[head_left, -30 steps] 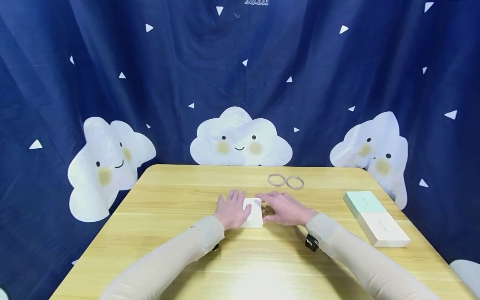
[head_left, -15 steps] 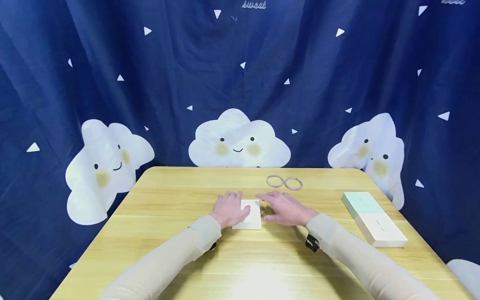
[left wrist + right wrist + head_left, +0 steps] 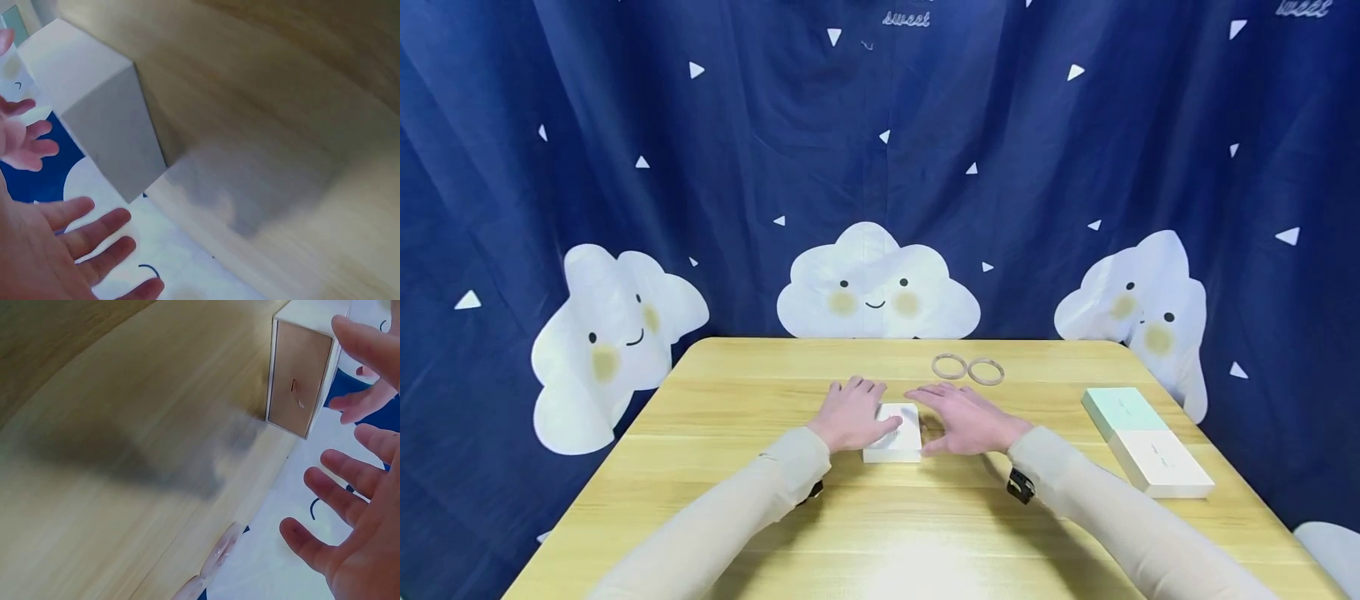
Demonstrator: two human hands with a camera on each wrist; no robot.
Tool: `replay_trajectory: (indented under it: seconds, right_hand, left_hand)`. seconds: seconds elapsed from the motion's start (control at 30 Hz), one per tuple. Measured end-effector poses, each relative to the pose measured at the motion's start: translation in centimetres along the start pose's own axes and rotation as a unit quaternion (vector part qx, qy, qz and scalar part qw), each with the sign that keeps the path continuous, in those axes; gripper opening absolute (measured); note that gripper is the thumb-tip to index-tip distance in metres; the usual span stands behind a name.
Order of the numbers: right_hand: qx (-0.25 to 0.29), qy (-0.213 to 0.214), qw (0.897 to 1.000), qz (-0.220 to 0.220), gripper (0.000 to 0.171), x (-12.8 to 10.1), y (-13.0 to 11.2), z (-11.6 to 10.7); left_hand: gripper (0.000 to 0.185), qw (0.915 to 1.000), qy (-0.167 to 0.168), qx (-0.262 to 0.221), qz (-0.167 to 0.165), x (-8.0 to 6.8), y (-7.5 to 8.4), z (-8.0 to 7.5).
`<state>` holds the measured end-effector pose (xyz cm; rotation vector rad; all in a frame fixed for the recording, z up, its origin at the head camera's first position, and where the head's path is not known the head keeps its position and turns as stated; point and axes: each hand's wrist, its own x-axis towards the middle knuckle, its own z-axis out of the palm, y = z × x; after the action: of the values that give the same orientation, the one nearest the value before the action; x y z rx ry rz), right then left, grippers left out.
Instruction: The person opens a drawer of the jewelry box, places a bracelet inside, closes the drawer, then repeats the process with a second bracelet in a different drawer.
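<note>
A small white drawer box (image 3: 895,450) stands in the middle of the table. Its right end, seen in the right wrist view, is a brownish-pink drawer front (image 3: 303,365) with a small ribbon pull. To the left of the box is my left hand (image 3: 852,419), fingers spread, its thumb reaching over the box top in the head view. My right hand (image 3: 967,421) hovers at the box's right side, fingers apart and holding nothing. Both wrist views show gaps between the fingers and the box. Whether the left thumb touches the box I cannot tell.
Two pinkish bangles lie side by side near the back edge, the left bangle (image 3: 950,378) next to the right bangle (image 3: 986,384). At the right stand a mint-green box (image 3: 1126,408) and a white box (image 3: 1165,460), end to end. A blue cloud-print curtain (image 3: 880,108) hangs behind the table.
My left hand has shifted left, uncovering more of the white box. The right hand has stayed almost in place beside it. The head view has tilted slightly upward.
</note>
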<state>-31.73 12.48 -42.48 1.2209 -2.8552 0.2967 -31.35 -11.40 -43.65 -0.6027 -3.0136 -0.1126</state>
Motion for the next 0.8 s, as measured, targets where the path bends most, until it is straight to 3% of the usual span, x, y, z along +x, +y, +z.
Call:
replay_trajectory:
  seconds: [0.4,0.8]
  right_hand:
    - [-0.004,-0.030,0.999,0.014,0.097,0.8,-0.7,0.5]
    - [-0.004,-0.031,0.999,0.012,0.095,1.2,-1.1,0.6]
  left_hand:
    - [0.101,0.9982,-0.040,-0.018,0.040,-1.7,-0.8,-0.9]
    - [0.100,0.9969,-0.040,-0.025,0.063,-1.8,-1.7,-0.5]
